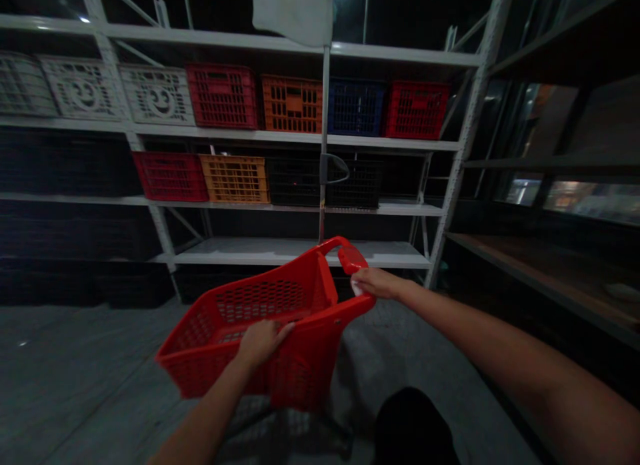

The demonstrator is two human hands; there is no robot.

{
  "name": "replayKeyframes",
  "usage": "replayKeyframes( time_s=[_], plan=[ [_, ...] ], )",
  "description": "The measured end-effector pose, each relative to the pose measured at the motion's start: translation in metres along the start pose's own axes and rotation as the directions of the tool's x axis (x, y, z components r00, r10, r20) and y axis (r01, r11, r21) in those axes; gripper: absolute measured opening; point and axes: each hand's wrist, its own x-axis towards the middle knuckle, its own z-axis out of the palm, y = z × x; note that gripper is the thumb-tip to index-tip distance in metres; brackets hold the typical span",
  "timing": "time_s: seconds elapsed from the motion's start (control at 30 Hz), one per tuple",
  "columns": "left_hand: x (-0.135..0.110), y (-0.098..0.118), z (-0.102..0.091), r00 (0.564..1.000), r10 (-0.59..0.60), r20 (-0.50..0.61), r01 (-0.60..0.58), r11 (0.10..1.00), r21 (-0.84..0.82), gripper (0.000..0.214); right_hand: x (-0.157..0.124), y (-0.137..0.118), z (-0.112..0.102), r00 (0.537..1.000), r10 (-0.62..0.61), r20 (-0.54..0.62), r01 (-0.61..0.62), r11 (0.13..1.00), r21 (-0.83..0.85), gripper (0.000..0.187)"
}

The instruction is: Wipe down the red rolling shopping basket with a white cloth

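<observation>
A red plastic shopping basket hangs tilted in front of me, low in the middle of the head view, its red handle rising at the far right end. My left hand grips the near rim, fingers curled over the edge. My right hand is closed on the basket's right corner, just under the handle. The basket looks empty inside as far as I can see.
White metal shelving ahead holds white, red, orange, blue and black crates in rows. A thin pole with a grey handle stands before it. Dark wooden shelves run along the right. Grey concrete floor lies below.
</observation>
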Motion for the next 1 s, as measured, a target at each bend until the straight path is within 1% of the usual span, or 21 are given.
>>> replayKeyframes(
  time_s=[0.07, 0.13, 0.17, 0.23, 0.27, 0.3, 0.37, 0.47, 0.5, 0.53, 0.57, 0.63, 0.7, 0.77, 0.8, 0.87, 0.9, 0.93, 0.97, 1.0],
  plan=[
    [0.002, -0.008, 0.0, 0.999, 0.031, 0.014, -0.031, 0.999, -0.02, 0.069, 0.001, -0.006, 0.005, 0.999, -0.026, -0.021, 0.025, 0.998, -0.063, 0.022],
    [0.003, -0.016, 0.0, 0.998, 0.067, 0.003, -0.067, 0.997, -0.037, 0.064, 0.004, -0.015, 0.012, 1.0, -0.004, -0.006, 0.003, 0.988, -0.155, 0.023],
    [0.003, -0.02, -0.001, 0.995, 0.097, -0.025, -0.098, 0.994, -0.041, 0.06, 0.006, -0.021, 0.015, 1.0, 0.012, 0.006, -0.011, 0.982, -0.188, 0.023],
    [0.001, -0.02, -0.002, 0.974, 0.172, -0.15, -0.18, 0.983, -0.044, 0.051, 0.01, -0.032, 0.019, 0.999, 0.024, 0.023, -0.018, 0.974, -0.228, 0.025],
    [-0.001, -0.017, -0.002, 0.949, 0.211, -0.234, -0.228, 0.973, -0.047, 0.046, 0.012, -0.037, 0.019, 0.999, 0.025, 0.027, -0.018, 0.973, -0.229, 0.027],
    [-0.004, -0.01, -0.002, 0.918, 0.241, -0.315, -0.272, 0.961, -0.056, 0.043, 0.015, -0.042, 0.019, 0.999, 0.026, 0.03, -0.019, 0.975, -0.223, 0.029],
    [-0.008, 0.012, -0.002, 0.849, 0.265, -0.456, -0.34, 0.936, -0.091, 0.041, 0.02, -0.05, 0.018, 0.999, 0.031, 0.035, -0.023, 0.979, -0.205, 0.031],
    [-0.011, 0.053, -0.004, 0.746, 0.275, -0.606, -0.441, 0.886, -0.141, 0.043, 0.028, -0.061, 0.017, 1.0, 0.005, 0.019, -0.001, 0.983, -0.184, 0.032],
    [-0.01, 0.065, -0.005, 0.722, 0.268, -0.637, -0.456, 0.878, -0.148, 0.043, 0.031, -0.064, 0.019, 1.0, -0.004, 0.003, 0.005, 0.982, -0.187, 0.033],
    [-0.009, 0.074, -0.006, 0.715, 0.252, -0.652, -0.449, 0.881, -0.152, 0.044, 0.032, -0.069, 0.021, 1.0, -0.002, -0.023, -0.003, 0.981, -0.193, 0.033],
    [-0.008, 0.081, -0.008, 0.72, 0.233, -0.654, -0.425, 0.893, -0.151, 0.045, 0.034, -0.073, 0.025, 0.998, 0.014, -0.057, -0.025, 0.979, -0.202, 0.033],
    [-0.004, 0.086, -0.011, 0.739, 0.196, -0.644, -0.354, 0.927, -0.124, 0.047, 0.036, -0.08, 0.034, 0.986, 0.072, -0.152, -0.102, 0.975, -0.198, 0.033],
    [-0.001, 0.083, -0.013, 0.743, 0.171, -0.648, -0.295, 0.951, -0.088, 0.049, 0.038, -0.084, 0.043, 0.95, 0.116, -0.291, -0.151, 0.984, -0.1, 0.031],
    [0.0, 0.078, -0.013, 0.728, 0.148, -0.669, -0.264, 0.962, -0.073, 0.05, 0.04, -0.082, 0.049, 0.887, 0.139, -0.44, -0.119, 0.99, 0.072, 0.03],
    [0.0, 0.076, -0.012, 0.721, 0.135, -0.68, -0.252, 0.965, -0.076, 0.05, 0.041, -0.079, 0.05, 0.847, 0.164, -0.506, -0.099, 0.983, 0.154, 0.031],
    [-0.001, 0.074, -0.01, 0.71, 0.114, -0.695, -0.233, 0.969, -0.08, 0.051, 0.041, -0.069, 0.045, 0.742, 0.266, -0.615, -0.098, 0.951, 0.293, 0.036],
    [-0.001, 0.074, -0.009, 0.704, 0.108, -0.702, -0.227, 0.971, -0.078, 0.051, 0.039, -0.062, 0.04, 0.683, 0.319, -0.657, -0.114, 0.935, 0.336, 0.038],
    [-0.002, 0.073, -0.008, 0.699, 0.106, -0.707, -0.224, 0.972, -0.076, 0.051, 0.036, -0.055, 0.034, 0.643, 0.342, -0.686, -0.119, 0.929, 0.351, 0.039],
    [-0.002, 0.072, -0.007, 0.695, 0.105, -0.711, -0.222, 0.972, -0.073, 0.05, 0.031, -0.049, 0.029, 0.641, 0.315, -0.7, -0.098, 0.938, 0.331, 0.037],
    [-0.002, 0.071, -0.007, 0.691, 0.106, -0.715, -0.222, 0.973, -0.07, 0.05, 0.024, -0.043, 0.024, 0.691, 0.229, -0.686, -0.051, 0.962, 0.269, 0.034]
  ],
)
